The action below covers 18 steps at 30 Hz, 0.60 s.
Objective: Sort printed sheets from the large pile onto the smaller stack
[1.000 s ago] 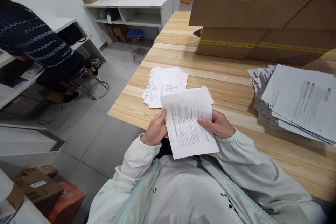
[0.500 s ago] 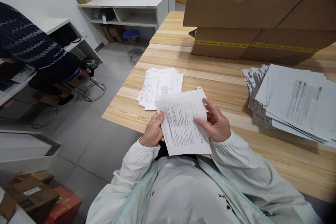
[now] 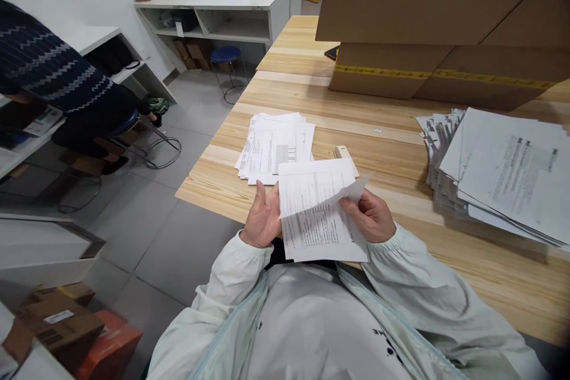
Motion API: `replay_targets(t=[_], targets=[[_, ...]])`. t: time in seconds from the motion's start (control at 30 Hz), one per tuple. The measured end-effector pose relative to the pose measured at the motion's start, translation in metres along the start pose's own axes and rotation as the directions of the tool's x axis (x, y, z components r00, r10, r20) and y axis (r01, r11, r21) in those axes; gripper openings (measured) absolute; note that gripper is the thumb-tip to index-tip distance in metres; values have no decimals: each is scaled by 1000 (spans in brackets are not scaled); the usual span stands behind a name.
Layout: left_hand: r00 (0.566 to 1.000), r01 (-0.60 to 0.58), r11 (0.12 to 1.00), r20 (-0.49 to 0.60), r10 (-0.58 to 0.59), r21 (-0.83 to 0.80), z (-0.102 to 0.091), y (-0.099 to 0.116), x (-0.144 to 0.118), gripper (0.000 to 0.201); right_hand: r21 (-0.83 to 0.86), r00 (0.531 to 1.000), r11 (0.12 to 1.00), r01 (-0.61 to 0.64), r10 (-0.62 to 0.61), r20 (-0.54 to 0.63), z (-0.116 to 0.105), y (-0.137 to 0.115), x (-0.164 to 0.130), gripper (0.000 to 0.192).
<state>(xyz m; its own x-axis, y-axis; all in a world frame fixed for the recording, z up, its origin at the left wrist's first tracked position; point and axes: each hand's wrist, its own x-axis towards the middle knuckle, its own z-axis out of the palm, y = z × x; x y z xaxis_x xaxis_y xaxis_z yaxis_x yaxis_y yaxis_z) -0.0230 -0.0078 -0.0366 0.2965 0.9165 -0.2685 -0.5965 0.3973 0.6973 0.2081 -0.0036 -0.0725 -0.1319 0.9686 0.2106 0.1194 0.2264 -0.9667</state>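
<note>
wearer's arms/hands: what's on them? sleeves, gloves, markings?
Both hands, left hand and right hand, are bare: no gloves, and no rings or watch visible. Both arms wear long pale mint-white jacket sleeves with gathered elastic cuffs. The jacket hangs open over a white top bearing small black lettering, unreadable here.

**Paper, pale wood and cardboard**

The printed sheet (image 3: 318, 214) held between the hands is seen as thin, matt white paper, creased across its middle. The same matt paper is shown in the small stack (image 3: 276, 147) and the large pile (image 3: 499, 172). The table (image 3: 392, 142) is formed of pale, smooth, lightly grained wood. Dull brown cardboard, crossed by yellow tape, is seen in the box (image 3: 445, 24). The sleeves (image 3: 427, 285) are made of soft, pale cloth.
</note>
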Motion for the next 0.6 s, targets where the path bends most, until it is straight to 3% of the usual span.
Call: replay_targets(t=[0.1,0.23,0.37,0.47,0.53,0.6], targets=[[999,34,999,-15,-34,-6,1,-3,0,58,88,997,993,-77,75,26,-1,-2,2,30],[996,13,999,-85,-17,-46,1,-7,0,40,341,966,917,-209,247,-72,-9,-13,10,36],[994,-40,997,-107,34,-63,-1,-6,1,36,418,953,882,-217,283,-103,-18,-15,18,38],[995,-38,998,-95,33,-47,-1,-4,2,37,300,929,943,-142,232,-289,-17,-7,16,36],[995,-36,999,-90,32,-38,1,-3,1,38,104,906,990,-95,129,-404,-15,-3,12,35],[996,-39,999,-77,36,-31,4,-4,1,39,-114,912,991,-71,18,-410,-12,-3,7,34]])
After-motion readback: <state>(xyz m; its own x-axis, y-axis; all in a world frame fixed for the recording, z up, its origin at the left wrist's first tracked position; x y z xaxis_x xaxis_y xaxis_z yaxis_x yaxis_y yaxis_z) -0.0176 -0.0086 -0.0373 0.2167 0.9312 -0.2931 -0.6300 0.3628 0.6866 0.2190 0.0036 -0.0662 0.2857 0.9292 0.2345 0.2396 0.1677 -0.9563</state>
